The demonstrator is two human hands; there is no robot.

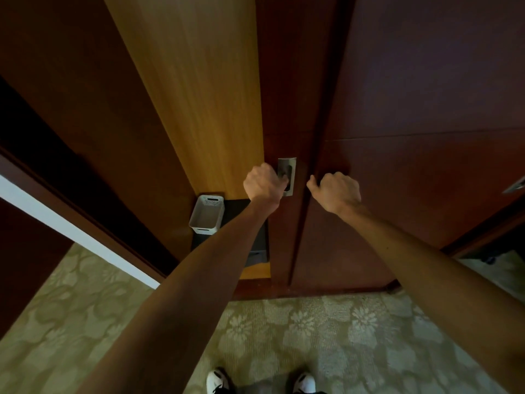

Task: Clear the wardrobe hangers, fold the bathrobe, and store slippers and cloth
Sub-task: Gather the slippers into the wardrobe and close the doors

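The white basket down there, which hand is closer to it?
Left. The left hand is just above the white basket, fingers in the door handle. The right hand is farther right.

The left hand [262, 182] is hiding its fingers inside the recessed metal handle [287, 176] of the wardrobe door [287, 109], and the right hand [336, 191] is curling its fingers out of sight against the edge of the neighbouring door [426, 109], so whether they are gripping anything cannot be told. The left forearm [181, 280] is covering part of the dark box [257, 245] beside the white basket [206, 214], and whatever is lying in the basket is too dim to tell. The picture's edges are cutting off the white shoes [217, 381] below and a second handle [515, 185] at the right.
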